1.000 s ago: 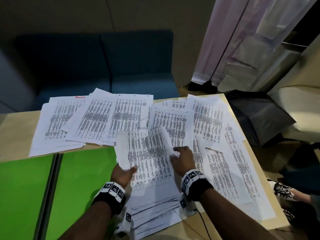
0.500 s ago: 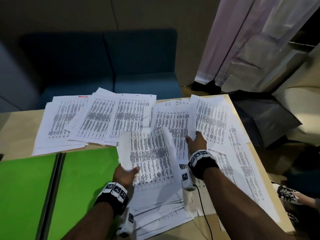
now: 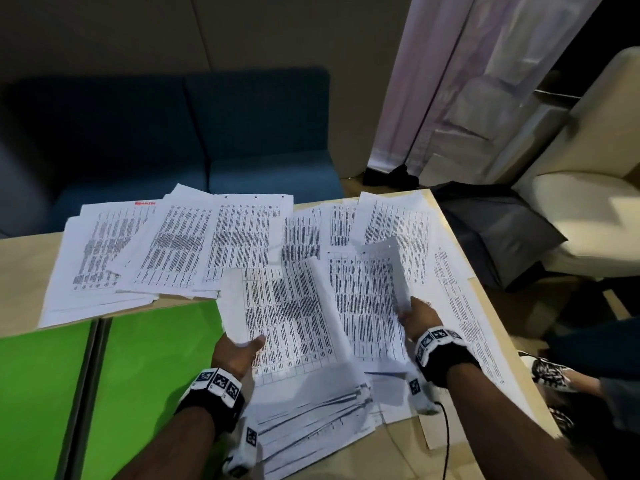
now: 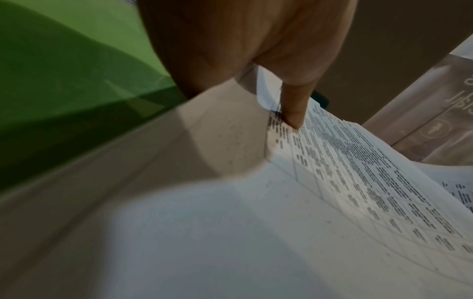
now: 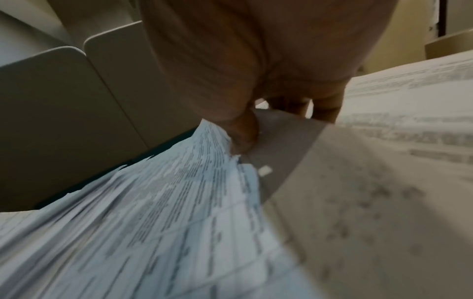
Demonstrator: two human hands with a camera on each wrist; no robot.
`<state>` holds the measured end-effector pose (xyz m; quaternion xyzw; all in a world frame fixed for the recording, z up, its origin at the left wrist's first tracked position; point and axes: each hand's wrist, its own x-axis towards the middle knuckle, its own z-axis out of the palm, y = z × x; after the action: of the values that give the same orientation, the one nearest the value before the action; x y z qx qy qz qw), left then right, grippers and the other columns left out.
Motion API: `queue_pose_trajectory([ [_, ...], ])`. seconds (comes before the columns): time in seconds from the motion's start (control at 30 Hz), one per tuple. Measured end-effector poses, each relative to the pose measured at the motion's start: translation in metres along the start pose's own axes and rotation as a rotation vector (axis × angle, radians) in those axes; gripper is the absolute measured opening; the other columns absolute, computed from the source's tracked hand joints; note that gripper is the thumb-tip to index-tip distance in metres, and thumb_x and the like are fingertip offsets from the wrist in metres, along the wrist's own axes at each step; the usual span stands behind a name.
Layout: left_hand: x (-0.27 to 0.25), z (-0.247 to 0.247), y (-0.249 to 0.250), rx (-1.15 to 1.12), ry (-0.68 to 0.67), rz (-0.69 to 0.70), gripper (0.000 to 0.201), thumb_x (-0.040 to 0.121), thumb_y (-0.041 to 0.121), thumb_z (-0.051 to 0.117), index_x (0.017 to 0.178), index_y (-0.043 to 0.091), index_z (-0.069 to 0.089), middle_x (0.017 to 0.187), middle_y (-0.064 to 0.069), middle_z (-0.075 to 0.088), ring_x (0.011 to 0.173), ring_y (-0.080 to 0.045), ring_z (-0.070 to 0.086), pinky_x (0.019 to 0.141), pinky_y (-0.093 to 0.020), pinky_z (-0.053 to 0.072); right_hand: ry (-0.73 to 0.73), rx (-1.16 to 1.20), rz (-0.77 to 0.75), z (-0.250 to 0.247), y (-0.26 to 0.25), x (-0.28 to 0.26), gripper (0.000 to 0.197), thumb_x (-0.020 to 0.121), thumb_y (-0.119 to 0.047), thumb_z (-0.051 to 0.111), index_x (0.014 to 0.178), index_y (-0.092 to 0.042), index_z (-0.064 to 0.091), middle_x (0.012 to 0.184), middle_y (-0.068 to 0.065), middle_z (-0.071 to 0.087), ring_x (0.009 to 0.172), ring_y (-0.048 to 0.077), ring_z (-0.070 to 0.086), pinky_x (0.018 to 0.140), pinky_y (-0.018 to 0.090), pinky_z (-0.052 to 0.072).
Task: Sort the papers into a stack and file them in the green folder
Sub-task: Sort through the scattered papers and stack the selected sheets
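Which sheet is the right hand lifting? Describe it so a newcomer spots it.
Start at the open green folder and go right past the left hand. The right hand pinches one sheet by its right edge: alone among the papers, it curls off the table.

Blue sofa [image 3: 166, 140] sits behind the wooden table [image 3: 20, 268] at 11 o'clock, cream armchair [image 3: 585, 202] at 2, dark bag [image 3: 498, 230] on the floor beside it, patterned shoe [image 3: 549, 372] at 4.

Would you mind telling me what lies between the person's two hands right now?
In the head view, printed sheets fill the stretch: the left hand holds a curled sheet, and the right hand lifts another sheet beside it.
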<state>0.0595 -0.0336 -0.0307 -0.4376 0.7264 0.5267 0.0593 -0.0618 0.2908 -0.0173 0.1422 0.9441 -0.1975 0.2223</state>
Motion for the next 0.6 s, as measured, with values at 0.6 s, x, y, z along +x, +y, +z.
queue_pose_trajectory([
  [0.6, -0.002, 0.000, 0.001, 0.033, 0.046, 0.092, 0.107, 0.070, 0.021, 0.082, 0.147, -0.006, 0.013, 0.156, -0.021, 0.014, 0.145, -0.033, 0.017, 0.118, -0.035, 0.007, 0.236, 0.296, 0.121, 0.006, -0.037, -0.030, 0.034, 0.097, -0.032, 0.046, 0.115, -0.003, 0.043, 0.112, 0.023, 0.059, 0.095, 0.040, 0.063, 0.076, 0.041, 0.048],
])
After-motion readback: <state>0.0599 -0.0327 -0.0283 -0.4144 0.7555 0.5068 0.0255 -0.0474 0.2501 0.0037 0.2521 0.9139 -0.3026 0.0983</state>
